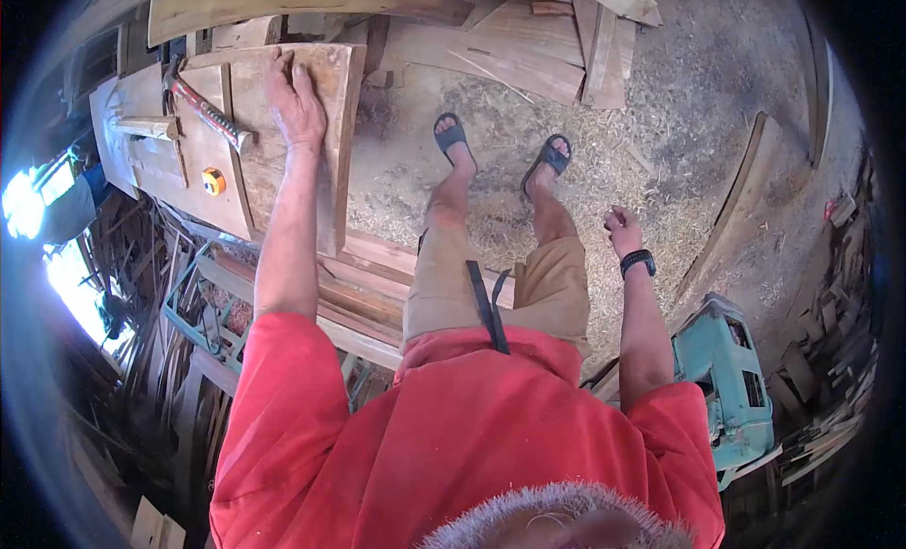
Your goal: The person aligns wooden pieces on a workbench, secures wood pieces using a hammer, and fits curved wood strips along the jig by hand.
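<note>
My left hand (pixel 296 107) lies open on a wooden panel (pixel 321 171), palm down with the fingers stretched toward its far edge. Left of that hand rests a claw hammer (pixel 209 113) with a red and white handle. A yellow-orange tape measure (pixel 213 181) sits nearer to me on the same wooden work surface. My right hand (pixel 623 232) hangs over the floor, with a dark watch (pixel 637 262) on its wrist. Its fingers are curled, and whatever they may hold is too small to make out.
Several boards (pixel 510 49) lie on the floor ahead. Wood shavings (pixel 604 152) cover the ground around my sandals (pixel 452 134). A green machine (pixel 736 379) stands at right, and a long curved plank (pixel 731 204) lies beyond it. Scrap wood (pixel 160 360) is piled at left.
</note>
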Action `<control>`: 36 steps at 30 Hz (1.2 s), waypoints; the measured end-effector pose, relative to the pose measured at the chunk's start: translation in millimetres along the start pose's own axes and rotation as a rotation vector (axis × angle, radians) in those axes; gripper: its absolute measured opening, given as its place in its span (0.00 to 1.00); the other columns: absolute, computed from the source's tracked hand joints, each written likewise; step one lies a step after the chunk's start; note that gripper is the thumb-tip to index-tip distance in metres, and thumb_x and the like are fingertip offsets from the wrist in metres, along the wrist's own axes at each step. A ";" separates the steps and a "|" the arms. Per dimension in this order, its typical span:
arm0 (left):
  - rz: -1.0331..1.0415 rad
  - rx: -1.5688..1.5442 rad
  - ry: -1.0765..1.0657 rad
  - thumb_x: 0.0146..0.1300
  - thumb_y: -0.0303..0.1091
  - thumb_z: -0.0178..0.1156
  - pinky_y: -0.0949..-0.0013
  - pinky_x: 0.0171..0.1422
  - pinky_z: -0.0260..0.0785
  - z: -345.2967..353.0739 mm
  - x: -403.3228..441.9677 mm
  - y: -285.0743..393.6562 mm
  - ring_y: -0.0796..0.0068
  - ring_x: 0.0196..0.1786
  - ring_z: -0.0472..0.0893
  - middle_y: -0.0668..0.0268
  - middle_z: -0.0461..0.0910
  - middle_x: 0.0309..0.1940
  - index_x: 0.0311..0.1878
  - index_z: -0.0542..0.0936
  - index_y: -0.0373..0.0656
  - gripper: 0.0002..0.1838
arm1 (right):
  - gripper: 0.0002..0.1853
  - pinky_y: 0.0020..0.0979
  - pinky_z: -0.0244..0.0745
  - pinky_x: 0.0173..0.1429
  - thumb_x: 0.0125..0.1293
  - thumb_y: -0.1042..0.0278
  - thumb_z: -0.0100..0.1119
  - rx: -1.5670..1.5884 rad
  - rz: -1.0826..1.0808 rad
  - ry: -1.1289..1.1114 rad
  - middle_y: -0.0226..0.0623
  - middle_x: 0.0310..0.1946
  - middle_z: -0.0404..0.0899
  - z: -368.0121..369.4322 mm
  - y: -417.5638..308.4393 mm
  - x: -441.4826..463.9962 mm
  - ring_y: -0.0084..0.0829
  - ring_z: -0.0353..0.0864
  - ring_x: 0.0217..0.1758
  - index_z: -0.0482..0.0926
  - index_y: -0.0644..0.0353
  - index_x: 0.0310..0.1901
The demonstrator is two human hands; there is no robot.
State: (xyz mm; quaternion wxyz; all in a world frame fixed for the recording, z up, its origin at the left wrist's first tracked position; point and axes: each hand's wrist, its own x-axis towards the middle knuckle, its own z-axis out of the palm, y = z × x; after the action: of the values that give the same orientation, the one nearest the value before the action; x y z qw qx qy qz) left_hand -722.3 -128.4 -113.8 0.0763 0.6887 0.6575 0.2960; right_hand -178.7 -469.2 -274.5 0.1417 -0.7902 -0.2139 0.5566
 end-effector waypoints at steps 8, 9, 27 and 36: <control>-0.030 0.031 -0.023 0.78 0.37 0.50 0.52 0.79 0.59 0.6 -1.4 -1.6 0.45 0.72 0.71 0.43 0.72 0.70 0.63 0.76 0.30 0.21 | 0.22 0.32 0.83 0.54 0.70 0.67 0.68 -0.037 -0.073 0.020 0.44 0.47 0.89 20.7 4.1 47.3 0.31 0.88 0.47 0.80 0.69 0.61; -0.026 0.029 -0.036 0.78 0.37 0.50 0.52 0.80 0.58 0.5 -1.5 -3.6 0.46 0.73 0.70 0.43 0.71 0.71 0.64 0.76 0.30 0.21 | 0.22 0.30 0.81 0.48 0.72 0.65 0.68 0.000 -0.078 0.006 0.41 0.47 0.89 27.7 5.0 55.3 0.27 0.88 0.46 0.80 0.66 0.63; -0.021 0.082 -0.052 0.83 0.41 0.47 0.59 0.82 0.56 0.0 -0.5 -19.4 0.57 0.74 0.72 0.47 0.75 0.69 0.68 0.73 0.28 0.25 | 0.36 0.40 0.75 0.72 0.67 0.53 0.66 -0.417 -0.203 -0.013 0.60 0.64 0.81 155.6 -25.9 258.1 0.50 0.82 0.67 0.74 0.71 0.70; 0.189 0.460 -0.136 0.83 0.44 0.35 0.55 0.83 0.54 -12.4 2.3 -28.0 0.55 0.77 0.70 0.48 0.76 0.70 0.72 0.75 0.35 0.29 | 0.39 0.42 0.71 0.75 0.67 0.53 0.67 -0.390 -0.188 0.060 0.64 0.67 0.77 197.4 0.6 367.7 0.53 0.77 0.72 0.71 0.71 0.72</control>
State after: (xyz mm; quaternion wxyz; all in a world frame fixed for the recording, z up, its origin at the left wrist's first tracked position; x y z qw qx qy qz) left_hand -752.8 -126.3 -116.9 -0.0663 0.7645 0.6338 0.0976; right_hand -258.0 -290.3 -643.1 0.0439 -0.7954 -0.3859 0.4652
